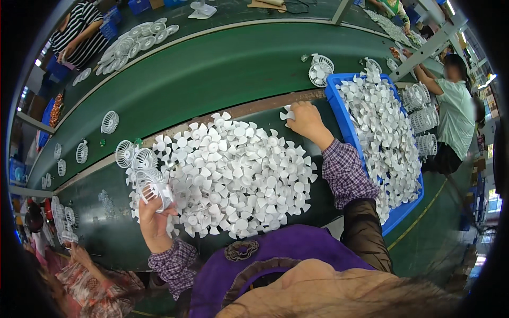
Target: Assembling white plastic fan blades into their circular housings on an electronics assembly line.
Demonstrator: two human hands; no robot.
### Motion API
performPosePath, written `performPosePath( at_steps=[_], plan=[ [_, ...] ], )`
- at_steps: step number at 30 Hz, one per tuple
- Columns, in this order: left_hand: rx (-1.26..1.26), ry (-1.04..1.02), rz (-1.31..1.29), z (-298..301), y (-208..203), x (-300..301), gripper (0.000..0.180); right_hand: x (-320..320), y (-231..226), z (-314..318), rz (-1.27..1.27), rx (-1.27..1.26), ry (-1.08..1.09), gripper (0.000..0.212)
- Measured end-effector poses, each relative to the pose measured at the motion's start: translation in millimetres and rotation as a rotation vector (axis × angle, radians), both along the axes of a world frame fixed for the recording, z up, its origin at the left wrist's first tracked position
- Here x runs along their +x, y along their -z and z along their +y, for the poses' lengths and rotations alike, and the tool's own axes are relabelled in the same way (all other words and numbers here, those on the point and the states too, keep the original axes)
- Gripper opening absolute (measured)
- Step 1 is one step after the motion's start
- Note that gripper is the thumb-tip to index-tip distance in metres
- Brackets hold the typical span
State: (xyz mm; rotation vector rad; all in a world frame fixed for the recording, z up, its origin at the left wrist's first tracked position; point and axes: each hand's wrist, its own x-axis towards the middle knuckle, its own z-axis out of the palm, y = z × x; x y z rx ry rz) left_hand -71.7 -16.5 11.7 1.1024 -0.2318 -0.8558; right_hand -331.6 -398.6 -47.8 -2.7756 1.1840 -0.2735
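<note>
Dark hair (403,299), blurred at the lower edge, sits closest, purple garment (297,243) just beyond. Left hand (154,223) has its fingers around a ribbed white fan housing (157,193), held at the left end of the loose blade pile (238,175). Right hand (306,121) is near the pile's far right side, narrow fingertip pinch on a white fan blade (288,114); can't tell whether that blade touches the surface under it. Hands well apart, blade not in the housing. Step looks like picking out a blade to pair with the housing. To do it well: lift one blade only, pinch it lightly since thin vanes probably bend, leave the hub free, and carry it over the pile, not through it, so nothing snags. Left hand should brace the housing from outside, open side toward the blade, fingers clear of the ribs; which way it faces now is unclear. Seat straight, no forcing. Other housings (125,152) lie just beyond the held one, so a bump could shift them. Blue bin (339,108) of more blades is near the right forearm; elbow needs to clear its rim.
</note>
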Motion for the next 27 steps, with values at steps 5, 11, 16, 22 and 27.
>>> performPosePath(
  at_steps=[5, 11, 16, 22, 27],
  plan=[
    [-0.057, 0.037, 0.135, -0.3, 19.2, -1.0, 0.048, 10.1, -24.8, -0.3, -0.305, 0.079, -0.058, 0.033],
    [-0.032, 0.115, -0.057, -56.3, -1.1, -32.3, 0.047, 47.6, -114.9, 114.9, -0.551, 0.106, -0.597, 0.030],
    [-0.080, 0.227, -0.133, -66.3, 3.2, -43.6, 0.053, 92.8, -107.3, 163.3, -0.531, 0.062, -0.817, 0.038],
    [-0.051, 0.182, -0.210, -63.4, 3.8, -53.3, 0.046, 109.2, -90.4, 177.8, -0.474, -0.006, -0.858, 0.035],
    [-0.090, 0.143, -0.158, -75.6, 29.9, -59.9, 0.037, 98.1, -92.3, 182.2, -0.412, -0.035, -0.841, 0.037]
  ],
)
